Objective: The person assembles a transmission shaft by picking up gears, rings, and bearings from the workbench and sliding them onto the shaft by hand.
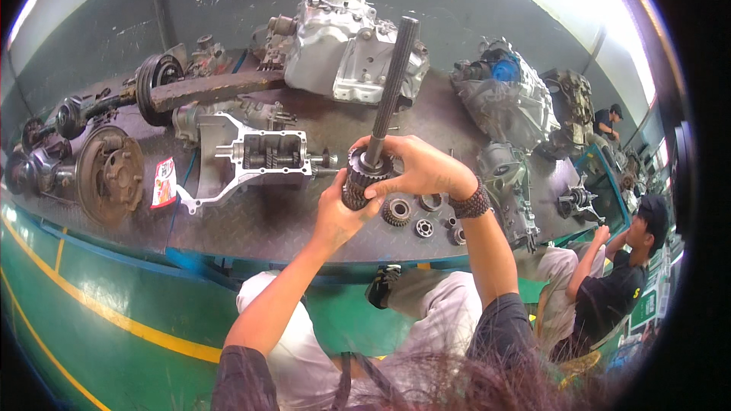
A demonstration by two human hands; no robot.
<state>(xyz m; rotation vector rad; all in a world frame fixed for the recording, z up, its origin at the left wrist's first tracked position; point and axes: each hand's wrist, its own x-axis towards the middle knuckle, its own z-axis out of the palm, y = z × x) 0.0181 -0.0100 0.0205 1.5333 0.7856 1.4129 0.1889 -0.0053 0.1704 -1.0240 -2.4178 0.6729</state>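
Both my hands are wrapped round a splined gear shaft [391, 87], held above the bench with its long splined end pointing up and slightly right. Dark toothed gears sit at its lower end. My left hand [343, 209] grips the gears from below and the left. Fingers of my right hand [419, 171] close round the gears and the shaft's base from the right. Just below on the bench lie a loose gear [397, 211], a bearing [424, 228] and a ring [430, 202]. Left of my hands is an open gearbox housing [263, 154] with gears inside.
A large silver transmission case [327, 46] stands at the back, another casing [506, 95] to its right. At left are a brake drum [110, 175], a black pulley [158, 84] and a red-white packet [164, 183]. One person [617, 281] sits at right; another [607, 123] is farther off.
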